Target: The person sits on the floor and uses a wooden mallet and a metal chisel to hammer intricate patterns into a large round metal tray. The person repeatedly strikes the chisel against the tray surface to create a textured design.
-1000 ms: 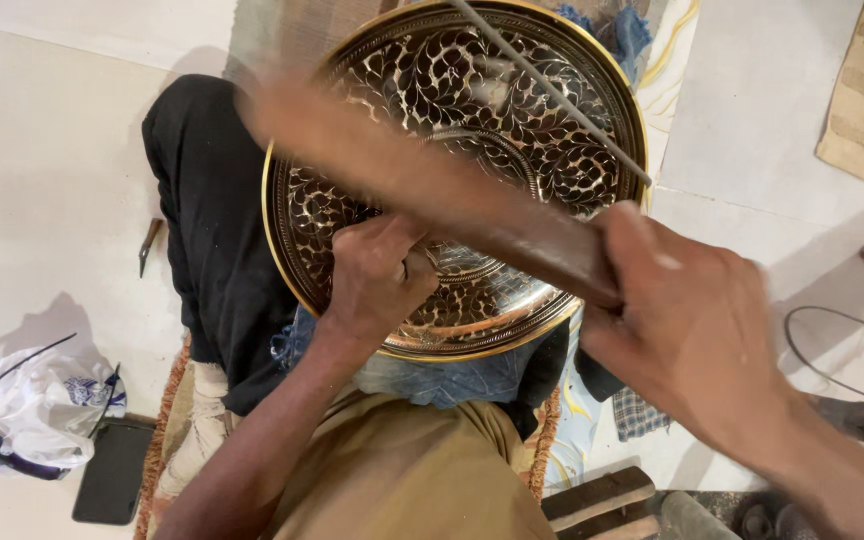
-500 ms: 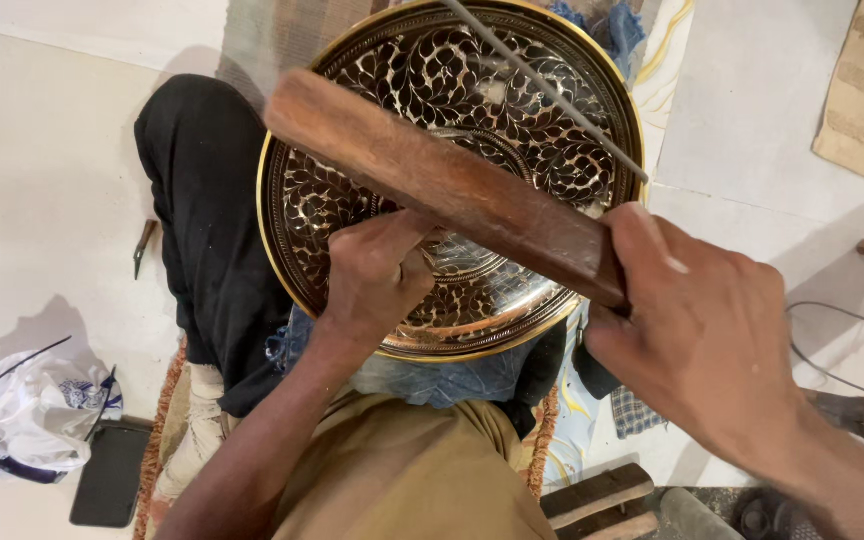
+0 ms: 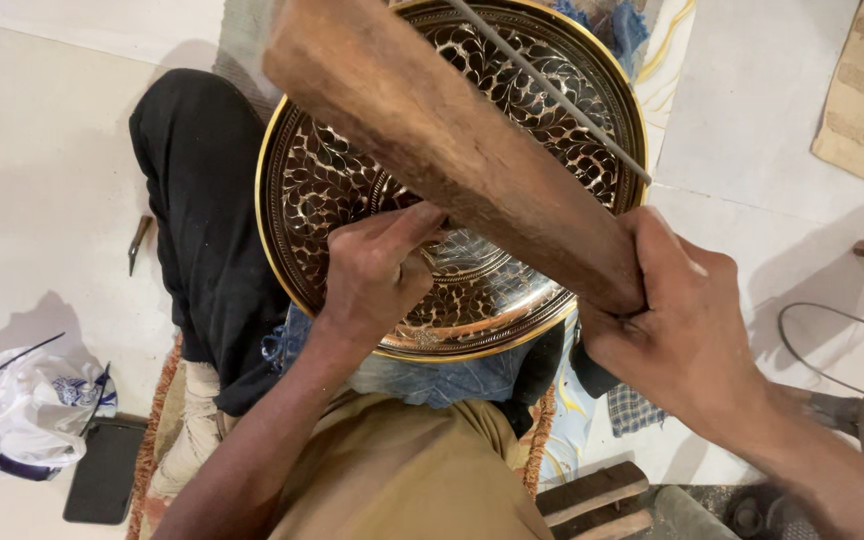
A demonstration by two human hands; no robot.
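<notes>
Since 0.5 s ago the wooden mallet [image 3: 452, 150], clenched in the right hand [image 3: 687, 325], has swung up toward the camera above the engraved brass tray [image 3: 352, 180] on the lap, while the left hand [image 3: 377, 265] stays pinched shut on a small chisel, readying another strike

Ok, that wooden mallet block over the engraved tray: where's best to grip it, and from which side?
Probably by the narrow near end, coming from the right, where the right hand already wraps it. The wooden block tapers toward that end and slants up and away over the engraved tray, so its broad far end stays free. The left hand rests on the tray, so that side is taken.
</notes>
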